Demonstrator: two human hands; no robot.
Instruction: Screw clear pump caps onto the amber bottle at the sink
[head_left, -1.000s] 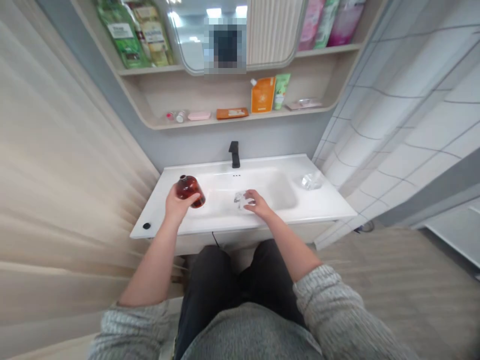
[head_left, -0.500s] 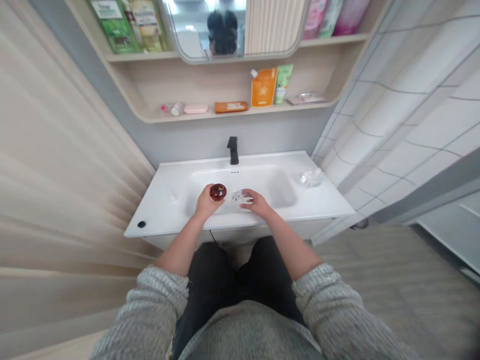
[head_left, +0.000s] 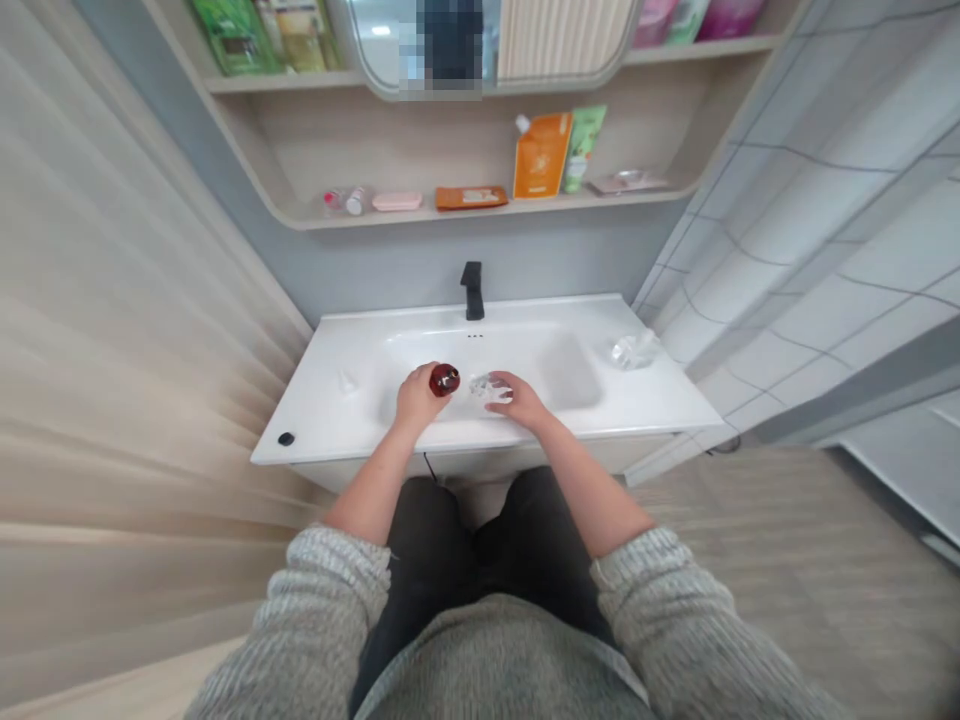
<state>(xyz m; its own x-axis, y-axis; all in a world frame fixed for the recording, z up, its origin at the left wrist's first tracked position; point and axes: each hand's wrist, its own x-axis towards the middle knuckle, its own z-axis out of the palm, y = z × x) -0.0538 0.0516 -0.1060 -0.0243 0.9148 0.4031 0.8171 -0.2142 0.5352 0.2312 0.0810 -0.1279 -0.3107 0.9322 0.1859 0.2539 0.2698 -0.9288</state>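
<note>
Over the front of the white sink basin [head_left: 576, 372], my left hand [head_left: 415, 402] is wrapped round a dark red, glossy bottle [head_left: 445, 380]. Its small mouth faces up and a little to the right. Just to the right, my right hand [head_left: 523, 402] has its fingers curled round a clear, faceted glass-like container [head_left: 482, 386]. Its exact kind is hard to make out because the fingers cover part of it. A small gap separates the container from the red bottle.
Behind the basin stands a black faucet [head_left: 472, 290]. A black round cap [head_left: 286, 439] lies on the left counter, with a small translucent piece [head_left: 346, 381] nearby. Crumpled clear plastic [head_left: 634, 350] rests at right. Above, a shelf [head_left: 405, 217] bears an orange pouch [head_left: 541, 155].
The red bottle has turned slightly in my left hand, its mouth now more to the right. My right hand keeps the clear container beside it. The camera view has shifted a little.
</note>
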